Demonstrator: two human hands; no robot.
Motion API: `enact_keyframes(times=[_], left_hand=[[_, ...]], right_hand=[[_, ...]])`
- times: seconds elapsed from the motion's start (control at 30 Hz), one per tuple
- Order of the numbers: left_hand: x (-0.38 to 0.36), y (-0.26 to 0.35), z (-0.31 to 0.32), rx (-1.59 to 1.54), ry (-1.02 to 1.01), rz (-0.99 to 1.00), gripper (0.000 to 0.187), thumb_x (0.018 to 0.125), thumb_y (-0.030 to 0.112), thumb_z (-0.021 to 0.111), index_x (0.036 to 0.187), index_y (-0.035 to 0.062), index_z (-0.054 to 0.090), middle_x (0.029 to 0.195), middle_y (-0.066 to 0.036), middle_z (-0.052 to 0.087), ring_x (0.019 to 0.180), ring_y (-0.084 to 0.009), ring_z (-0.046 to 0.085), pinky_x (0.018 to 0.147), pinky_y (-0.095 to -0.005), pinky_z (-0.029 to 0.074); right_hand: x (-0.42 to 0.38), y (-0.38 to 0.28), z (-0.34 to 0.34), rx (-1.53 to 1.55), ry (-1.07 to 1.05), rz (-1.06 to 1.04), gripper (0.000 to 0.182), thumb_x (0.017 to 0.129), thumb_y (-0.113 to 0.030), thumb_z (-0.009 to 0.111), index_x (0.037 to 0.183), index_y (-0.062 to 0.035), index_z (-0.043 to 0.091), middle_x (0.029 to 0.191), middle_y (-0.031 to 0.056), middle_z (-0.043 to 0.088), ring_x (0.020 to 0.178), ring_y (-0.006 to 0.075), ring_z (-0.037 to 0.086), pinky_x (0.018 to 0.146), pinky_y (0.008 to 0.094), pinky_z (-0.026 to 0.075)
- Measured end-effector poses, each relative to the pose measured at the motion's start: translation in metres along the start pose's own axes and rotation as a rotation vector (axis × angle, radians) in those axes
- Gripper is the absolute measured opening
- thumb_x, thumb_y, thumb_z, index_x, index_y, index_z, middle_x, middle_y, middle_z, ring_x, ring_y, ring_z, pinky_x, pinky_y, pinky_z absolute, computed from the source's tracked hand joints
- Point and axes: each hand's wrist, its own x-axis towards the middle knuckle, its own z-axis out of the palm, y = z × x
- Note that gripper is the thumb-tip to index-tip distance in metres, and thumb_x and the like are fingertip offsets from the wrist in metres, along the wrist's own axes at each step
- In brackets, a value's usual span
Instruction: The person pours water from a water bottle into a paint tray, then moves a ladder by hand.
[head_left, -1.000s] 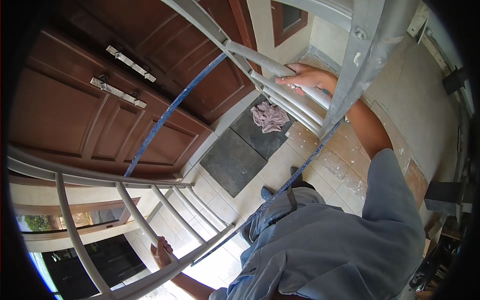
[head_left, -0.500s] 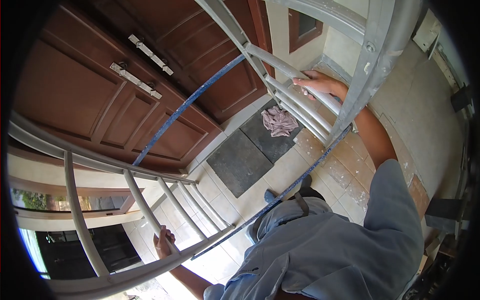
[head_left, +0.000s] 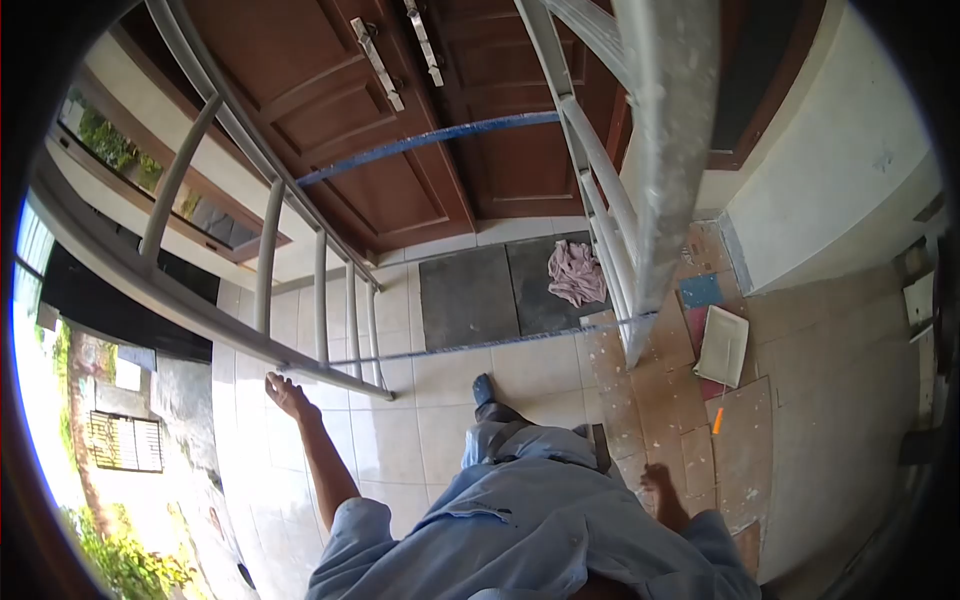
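Metal ladder frames stand on both sides, the left one and the right one, joined by blue straps. My left hand is beside the lower rail of the left frame, its fingers apart and nothing seen in them; whether a fingertip touches the rail is unclear. Away from the right frame, my right hand hangs low over the cardboard at my right side. Its fingers look curled but are small and blurred. One foot in a blue covering rests on the tiles.
Brown double doors stand ahead, with dark mats and a crumpled pink cloth before them. On cardboard at the right lie a whitish tray and an orange-handled tool. A wall rises beyond.
Both my hands have let go of the ladder rungs. My right hand has dropped to my side. The view has turned and moved back, bringing the tray and orange-handled tool into sight.
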Motion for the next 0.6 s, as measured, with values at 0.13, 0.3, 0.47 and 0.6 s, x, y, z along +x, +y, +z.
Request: enact_keyframes(times=[0.13,0.3,0.47,0.6], left_hand=[[-0.124,-0.098,0.025,0.073,-0.108,-0.173,0.040,0.100,0.042,0.054,0.115,0.0049,0.057,0.090,-0.002,0.057,0.075,-0.0130,0.051,0.062,-0.0299,0.040],[-0.278,-0.159,0.048,0.848,-1.029,-0.344,0.037,0.099,0.041,0.058,0.098,0.0060,0.071,0.086,-0.005,0.069,0.075,-0.0157,0.062,0.066,-0.0320,0.049],[-0.366,-0.162,0.124,1.305,-1.854,-0.118,0.034,0.099,0.035,0.061,0.093,0.0052,0.075,0.090,-0.009,0.076,0.084,-0.0180,0.070,0.076,-0.0350,0.054],[-0.449,-0.124,0.220,1.231,-2.005,0.141,0.031,0.093,0.034,0.070,0.084,0.0051,0.076,0.084,-0.009,0.075,0.079,-0.0182,0.070,0.075,-0.0342,0.054]], right_hand=[[-0.085,0.155,0.011,0.022,-0.082,0.262,0.022,0.102,-0.027,0.051,0.088,-0.0120,0.060,0.064,0.0021,0.053,0.052,0.0152,0.050,0.046,0.0315,0.042],[-0.124,0.207,0.017,0.070,-0.055,0.099,0.020,0.102,-0.026,0.052,0.090,-0.0119,0.059,0.062,-0.0005,0.046,0.050,0.0124,0.044,0.044,0.0288,0.037],[-0.097,0.144,-0.017,0.834,0.275,0.248,0.037,0.102,-0.044,0.051,0.097,-0.0111,0.067,0.055,-0.0052,0.033,0.041,0.0088,0.033,0.040,0.0273,0.031],[-0.101,0.089,-0.057,0.815,0.373,0.141,0.057,0.099,-0.060,0.049,0.090,-0.0070,0.068,0.048,-0.0072,0.027,0.036,0.0076,0.028,0.035,0.0271,0.023]])
